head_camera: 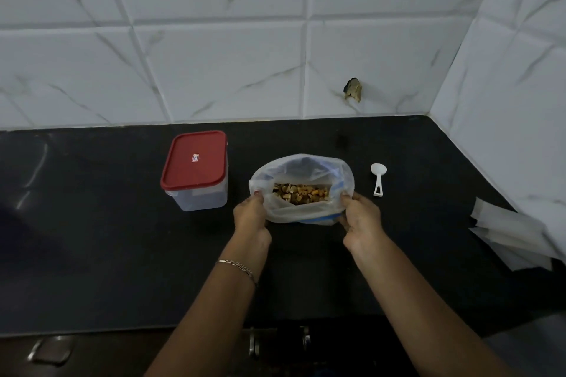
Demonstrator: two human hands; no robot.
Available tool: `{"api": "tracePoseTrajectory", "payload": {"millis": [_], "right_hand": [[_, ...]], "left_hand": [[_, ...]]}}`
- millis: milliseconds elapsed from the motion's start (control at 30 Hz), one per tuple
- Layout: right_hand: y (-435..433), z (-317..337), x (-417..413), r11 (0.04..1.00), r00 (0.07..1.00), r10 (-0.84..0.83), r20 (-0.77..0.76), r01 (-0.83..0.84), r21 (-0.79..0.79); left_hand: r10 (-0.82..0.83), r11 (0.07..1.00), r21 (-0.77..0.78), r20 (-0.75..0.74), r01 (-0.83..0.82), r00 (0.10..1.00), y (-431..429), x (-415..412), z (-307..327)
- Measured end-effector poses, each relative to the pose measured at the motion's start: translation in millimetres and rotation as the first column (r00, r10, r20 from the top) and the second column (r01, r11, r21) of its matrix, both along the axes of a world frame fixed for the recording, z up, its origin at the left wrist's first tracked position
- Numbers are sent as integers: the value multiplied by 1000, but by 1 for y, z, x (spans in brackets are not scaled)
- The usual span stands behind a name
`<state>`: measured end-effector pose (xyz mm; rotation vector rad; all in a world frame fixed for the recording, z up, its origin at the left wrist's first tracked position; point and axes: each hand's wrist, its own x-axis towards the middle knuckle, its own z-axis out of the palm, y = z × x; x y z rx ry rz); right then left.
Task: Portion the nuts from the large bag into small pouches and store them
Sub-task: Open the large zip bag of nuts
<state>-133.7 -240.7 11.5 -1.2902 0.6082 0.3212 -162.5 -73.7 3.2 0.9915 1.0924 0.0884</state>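
Note:
A large clear plastic bag (301,168) stands on the black counter (107,239), its mouth spread wide so the brown and yellow nuts (300,193) inside show. My left hand (251,217) grips the bag's left rim and my right hand (360,220) grips its right rim. A small white scoop (378,178) lies on the counter just right of the bag. Several flat white pouches (511,232) lie stacked at the right edge. A clear storage box with a red lid (196,168) stands left of the bag, lid on.
White marble tiled walls rise behind the counter and on the right, meeting in a corner. A dark chipped spot (353,89) marks the back wall. Drawer handles (275,340) show below the counter's front edge.

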Motion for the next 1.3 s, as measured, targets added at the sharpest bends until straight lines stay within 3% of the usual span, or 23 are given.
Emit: {"api": "tracePoseTrajectory", "payload": {"millis": [67,200,267,533,600,733,867,1000,1067,1100,1167,1233,1300], "right_hand": [[-4,1,2,1000,1000,-7,-30,7,9],[-16,8,12,952,993,-83,-81,103,288],[-22,12,15,927,990,-98,-104,129,352],[-22,0,8,958,998,-27,-52,40,282],[-19,-4,7,966,999,-19,-32,26,257],[-15,-7,2,975,995,72,71,-86,205],[-11,-10,-1,990,964,138,227,-133,-37],[-8,-7,-1,983,954,147,262,-112,-144],[-7,-10,2,988,968,126,219,-102,-118],[-6,-11,5,991,977,111,182,-95,-98],[-6,-14,11,998,995,61,78,-59,-33],[-6,-15,17,998,999,-31,-15,31,63],[-5,-12,23,984,992,-102,-71,111,138]], "left_hand": [[17,999,-35,61,-15,998,3,-3,-1],[89,975,-220,231,-37,969,14,-4,6],[92,964,-264,245,-25,965,15,-4,8],[15,937,-342,236,69,972,7,-7,12],[0,961,-266,272,75,962,3,-6,10],[-201,975,152,297,161,934,2,-5,12],[-372,854,455,197,252,907,2,-4,18],[-441,715,645,117,269,890,8,-1,15],[-436,767,564,107,306,894,14,2,11],[-399,843,439,123,311,909,17,4,12],[-274,962,43,197,270,941,23,7,12],[-153,948,-242,214,204,965,27,8,10],[-121,933,-313,198,180,973,29,12,4]]}}
